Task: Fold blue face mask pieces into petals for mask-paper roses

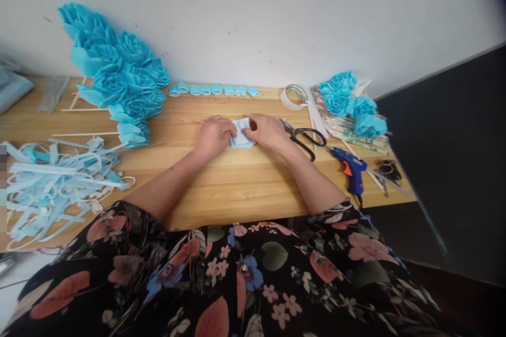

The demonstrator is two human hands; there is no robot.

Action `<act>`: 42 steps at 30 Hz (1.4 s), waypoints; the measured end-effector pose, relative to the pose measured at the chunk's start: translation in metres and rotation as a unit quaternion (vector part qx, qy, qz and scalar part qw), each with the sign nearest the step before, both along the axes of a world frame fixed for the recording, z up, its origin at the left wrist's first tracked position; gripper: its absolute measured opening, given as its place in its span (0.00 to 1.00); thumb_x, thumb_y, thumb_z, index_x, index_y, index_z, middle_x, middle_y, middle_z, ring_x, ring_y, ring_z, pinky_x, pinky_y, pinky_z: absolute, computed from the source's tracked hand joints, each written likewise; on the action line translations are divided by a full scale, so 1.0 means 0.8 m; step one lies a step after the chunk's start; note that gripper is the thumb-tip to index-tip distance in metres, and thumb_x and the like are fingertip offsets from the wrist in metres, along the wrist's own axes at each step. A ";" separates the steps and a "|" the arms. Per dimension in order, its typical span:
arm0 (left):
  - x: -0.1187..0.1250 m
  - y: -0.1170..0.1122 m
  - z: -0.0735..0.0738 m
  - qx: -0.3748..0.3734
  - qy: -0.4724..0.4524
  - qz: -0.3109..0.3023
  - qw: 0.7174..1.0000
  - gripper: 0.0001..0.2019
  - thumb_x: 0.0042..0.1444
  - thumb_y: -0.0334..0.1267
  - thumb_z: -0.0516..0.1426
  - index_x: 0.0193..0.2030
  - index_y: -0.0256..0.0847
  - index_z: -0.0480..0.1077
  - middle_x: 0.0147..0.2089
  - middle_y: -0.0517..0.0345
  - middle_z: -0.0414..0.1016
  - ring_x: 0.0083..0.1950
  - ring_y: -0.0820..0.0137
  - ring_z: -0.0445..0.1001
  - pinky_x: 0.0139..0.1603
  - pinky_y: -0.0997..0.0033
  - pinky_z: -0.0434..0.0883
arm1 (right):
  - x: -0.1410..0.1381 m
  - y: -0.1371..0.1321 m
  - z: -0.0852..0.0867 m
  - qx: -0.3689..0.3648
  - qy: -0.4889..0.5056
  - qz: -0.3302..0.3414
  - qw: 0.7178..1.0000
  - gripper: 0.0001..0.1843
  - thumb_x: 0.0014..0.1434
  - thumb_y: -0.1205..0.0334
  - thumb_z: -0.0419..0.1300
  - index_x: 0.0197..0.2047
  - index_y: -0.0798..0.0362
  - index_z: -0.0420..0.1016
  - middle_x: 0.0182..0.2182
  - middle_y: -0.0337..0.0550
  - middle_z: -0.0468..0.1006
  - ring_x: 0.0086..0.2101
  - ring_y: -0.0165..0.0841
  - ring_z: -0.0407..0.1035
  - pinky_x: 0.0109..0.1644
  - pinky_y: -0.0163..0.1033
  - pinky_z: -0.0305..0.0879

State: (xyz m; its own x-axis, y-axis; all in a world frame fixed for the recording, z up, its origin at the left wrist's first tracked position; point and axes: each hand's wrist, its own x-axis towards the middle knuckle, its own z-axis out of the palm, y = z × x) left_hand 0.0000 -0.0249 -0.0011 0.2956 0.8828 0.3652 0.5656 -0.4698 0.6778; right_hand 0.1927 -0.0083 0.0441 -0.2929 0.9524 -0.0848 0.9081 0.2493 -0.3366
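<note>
Both my hands rest on a wooden table (pixel 237 184) and press on a small folded pale blue sheet (pixel 242 134). My left hand (pixel 215 136) has its fingers curled down on the sheet's left edge. My right hand (pixel 269 131) pinches the sheet's right side with closed fingers. Black scissors (pixel 306 138) lie just to the right of my right hand.
A pile of blue paper roses (pixel 118 76) on sticks lies at the back left, and a smaller bunch (pixel 351 102) at the right. Small blue rolled pieces (pixel 213 89) line the wall. Blue and white strips (pixel 51 184) are heaped at left. A blue glue gun (pixel 351 168) and a tape roll (pixel 294 96) lie at right.
</note>
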 end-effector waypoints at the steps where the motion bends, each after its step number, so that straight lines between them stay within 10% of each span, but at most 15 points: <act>1: -0.001 0.001 -0.001 -0.005 -0.020 0.004 1.000 0.16 0.50 0.23 0.51 0.27 0.42 0.78 0.36 0.56 0.84 0.41 0.64 0.79 0.52 0.59 0.73 | -0.001 -0.002 0.000 0.011 0.006 0.007 1.000 0.07 0.60 0.57 0.62 0.38 0.51 0.77 0.39 0.50 0.82 0.38 0.42 0.73 0.37 0.42 0.57; 8: -0.006 0.012 -0.013 -0.068 -0.192 0.105 0.973 0.20 0.54 0.27 0.52 0.52 0.40 0.75 0.51 0.50 0.81 0.44 0.69 0.78 0.48 0.67 0.75 | -0.008 -0.010 -0.004 -0.005 0.149 0.002 0.989 0.05 0.56 0.60 0.62 0.32 0.50 0.69 0.30 0.40 0.77 0.31 0.33 0.66 0.36 0.39 0.56; 13: -0.002 0.015 -0.012 -0.124 -0.295 0.052 0.946 0.29 0.60 0.42 0.61 0.67 0.44 0.63 0.62 0.44 0.76 0.52 0.65 0.79 0.53 0.64 0.75 | -0.005 -0.006 -0.009 -0.058 0.345 -0.021 0.937 0.10 0.54 0.54 0.61 0.33 0.48 0.65 0.30 0.36 0.74 0.31 0.31 0.66 0.36 0.36 0.61; 21: 0.004 0.013 -0.007 -0.155 -0.318 0.027 0.935 0.09 0.54 0.37 0.62 0.40 0.39 0.69 0.41 0.55 0.80 0.44 0.68 0.79 0.51 0.67 0.74 | -0.009 -0.001 -0.022 -0.049 0.479 -0.013 0.877 0.22 0.49 0.51 0.65 0.46 0.49 0.70 0.43 0.43 0.78 0.44 0.35 0.73 0.50 0.40 0.71; 28: 0.012 0.007 -0.003 -0.184 -0.315 0.000 0.931 0.14 0.51 0.29 0.60 0.45 0.40 0.68 0.46 0.55 0.80 0.47 0.69 0.79 0.54 0.68 0.73 | -0.022 -0.008 -0.034 -0.116 0.487 0.016 0.866 0.43 0.53 0.62 0.61 0.72 0.43 0.60 0.70 0.44 0.67 0.68 0.41 0.62 0.71 0.50 0.62; 37: 0.015 0.008 -0.005 -0.174 -0.319 0.003 0.931 0.12 0.53 0.28 0.58 0.45 0.40 0.69 0.46 0.55 0.81 0.45 0.71 0.79 0.50 0.70 0.74 | -0.027 -0.005 -0.042 -0.098 0.464 0.003 0.880 0.42 0.56 0.60 0.61 0.74 0.41 0.60 0.69 0.42 0.69 0.65 0.41 0.66 0.68 0.49 0.66; 42: 0.015 0.007 -0.002 -0.191 -0.344 0.035 0.919 0.10 0.55 0.31 0.60 0.44 0.40 0.68 0.40 0.58 0.80 0.40 0.71 0.79 0.44 0.71 0.74 | -0.018 -0.008 -0.023 -0.121 0.483 -0.030 0.867 0.26 0.54 0.51 0.67 0.55 0.50 0.77 0.52 0.47 0.82 0.49 0.39 0.76 0.54 0.44 0.74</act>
State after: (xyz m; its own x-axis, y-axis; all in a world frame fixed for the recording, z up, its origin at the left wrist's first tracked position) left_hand 0.0116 -0.0196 -0.0024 0.0496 0.9934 0.1035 -0.0384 -0.1017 0.9941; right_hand 0.1786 -0.0145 0.0260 -0.2884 0.9571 -0.0277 0.1833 0.0268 -0.9827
